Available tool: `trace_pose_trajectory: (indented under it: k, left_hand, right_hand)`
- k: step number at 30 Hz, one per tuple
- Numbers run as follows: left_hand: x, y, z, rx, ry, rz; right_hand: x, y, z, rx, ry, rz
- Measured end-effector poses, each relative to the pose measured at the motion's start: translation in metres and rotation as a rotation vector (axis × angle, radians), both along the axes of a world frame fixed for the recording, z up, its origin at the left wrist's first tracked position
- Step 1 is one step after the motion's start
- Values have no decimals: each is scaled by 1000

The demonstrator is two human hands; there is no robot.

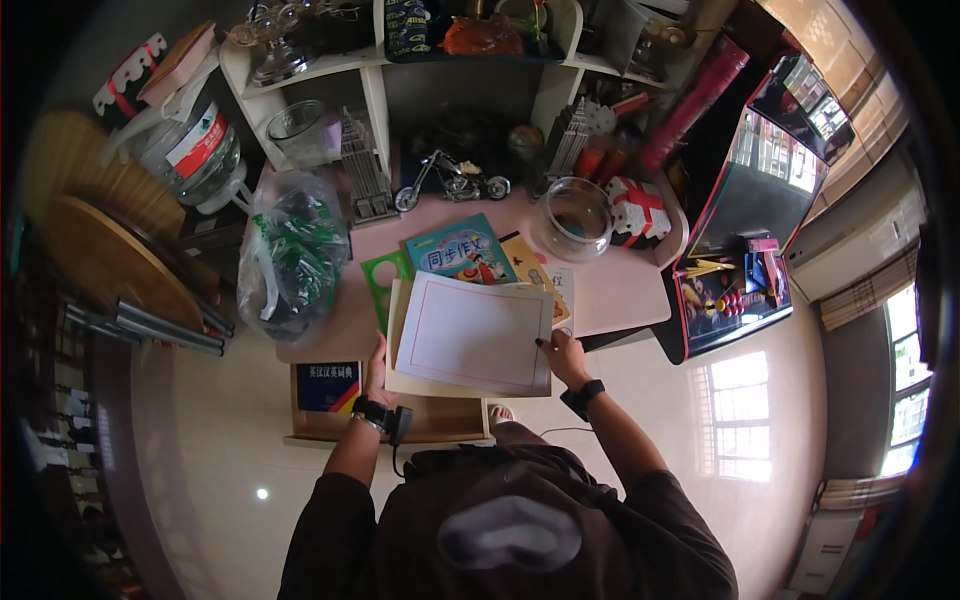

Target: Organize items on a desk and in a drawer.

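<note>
Over the front edge of the desk I hold a white sheet with a thin red border (474, 330), lying on cream-coloured paper or a thin folder (395, 384). At the left edge, my left hand (380, 373) grips the cream layer, its fingers partly hidden. My right hand (564, 358) pinches the right edge near the corner. Just behind lie a blue composition book (459, 247), a yellow-orange book (532, 262) and a green plastic stencil (382, 274). Below my left hand, a blue dictionary (328, 386) rests in the pulled-out wooden drawer (442, 418).
On the pink desk (619, 300) stand a glass bowl (576, 220), a model motorcycle (452, 182), a metal tower model (362, 172) and a clear plastic bag (294, 259). To the right is an arcade cabinet (739, 300); a large water bottle (191, 154) is at left.
</note>
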State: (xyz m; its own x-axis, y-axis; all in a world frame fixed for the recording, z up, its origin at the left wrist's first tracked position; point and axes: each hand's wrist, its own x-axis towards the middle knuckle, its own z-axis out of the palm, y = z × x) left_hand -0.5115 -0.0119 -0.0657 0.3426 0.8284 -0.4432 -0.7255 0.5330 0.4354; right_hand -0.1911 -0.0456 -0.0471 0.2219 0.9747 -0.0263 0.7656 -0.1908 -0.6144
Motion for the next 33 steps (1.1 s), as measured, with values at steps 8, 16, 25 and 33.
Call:
trace_pose_trajectory:
  k: [8, 16, 25, 33]
  left_hand:
    - [-14, 28, -7, 228, 669, 40]
    - [0, 20, -28, 524, 1039, 15]
    - [37, 20, -36, 367, 1166, -136]
    - [44, 46, -43, 291, 1204, -276]
  right_hand:
    - [4, -2, -2, 20, 47, -207]
    - [36, -2, 16, 315, -24, -212]
    - [159, -85, 36, 147, 934, -540]
    - [185, -134, 6, 127, 254, -279]
